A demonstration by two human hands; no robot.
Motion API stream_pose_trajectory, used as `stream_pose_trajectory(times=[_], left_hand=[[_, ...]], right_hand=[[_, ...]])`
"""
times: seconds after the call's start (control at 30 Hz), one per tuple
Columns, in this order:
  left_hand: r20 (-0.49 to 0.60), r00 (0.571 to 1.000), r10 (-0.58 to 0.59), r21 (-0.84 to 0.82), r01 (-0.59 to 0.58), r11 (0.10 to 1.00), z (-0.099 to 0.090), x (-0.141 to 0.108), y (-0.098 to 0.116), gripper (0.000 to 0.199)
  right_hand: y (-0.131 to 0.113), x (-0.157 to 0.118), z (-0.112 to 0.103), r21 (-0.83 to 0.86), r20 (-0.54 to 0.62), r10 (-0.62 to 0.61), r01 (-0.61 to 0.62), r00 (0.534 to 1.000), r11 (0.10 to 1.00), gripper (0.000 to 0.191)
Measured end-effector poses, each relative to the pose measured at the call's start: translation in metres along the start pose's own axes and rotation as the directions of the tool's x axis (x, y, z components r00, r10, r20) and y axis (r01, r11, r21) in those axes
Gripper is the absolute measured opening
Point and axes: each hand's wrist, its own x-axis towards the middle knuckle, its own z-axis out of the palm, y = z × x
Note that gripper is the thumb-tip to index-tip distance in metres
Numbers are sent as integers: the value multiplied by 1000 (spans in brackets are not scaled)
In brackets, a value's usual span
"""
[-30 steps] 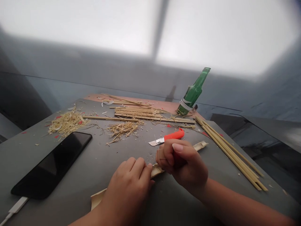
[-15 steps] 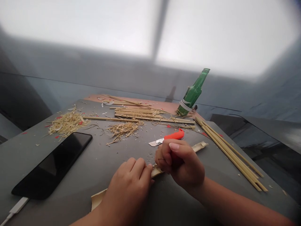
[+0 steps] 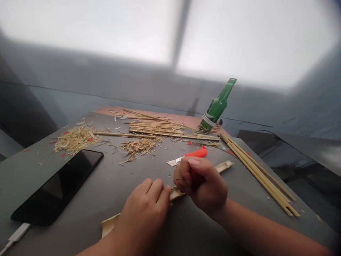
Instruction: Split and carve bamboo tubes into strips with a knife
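Note:
A split length of pale bamboo [image 3: 176, 193] lies slantwise over the grey table, its ends showing at lower left and beyond my right hand. My left hand [image 3: 149, 206] is closed round its near middle part, knuckles up. My right hand [image 3: 201, 183] is curled into a fist above the strip, with something dark red partly visible inside; its shape is hidden by the fingers. Just behind that fist rests a cutter with a red handle [image 3: 196, 153] and a bare blade pointing left.
A black phone [image 3: 60, 188] with a white cable lies at left. Bamboo shavings [image 3: 76, 138] and thin sticks [image 3: 157, 128] spread along the back. A green bottle [image 3: 216, 108] leans at back right, near long bamboo rods [image 3: 258, 174].
My right hand has shifted slightly left and stays curled. My left hand keeps its hold on the bamboo. The whole view has moved very slightly.

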Motion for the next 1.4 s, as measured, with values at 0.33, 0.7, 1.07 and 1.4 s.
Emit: stream_pose_trajectory(times=[0.33, 0.7, 1.07, 1.4], left_hand=[[-25, 1000, 1, -14, -2, 1000, -1, -1, -1, 17], [-53, 997, 50, -17, -51, 999, 2, -2, -4, 13], [-26, 999, 29, -26, -30, 999, -2, -1, -3, 13], [-212, 971, 107, 73, -93, 993, -14, 2, -14, 11]], right_hand=[[-2, 26, 10, 64, -56, 161, -158, 985, 985, 33], [3, 57, 28, 7, -37, 363, -363, 931, 932, 37], [1, 51, 10, 51, -54, 304, -302, 951, 952, 39], [-32, 25, 14, 67, -31, 85, -83, 996, 994, 33]])
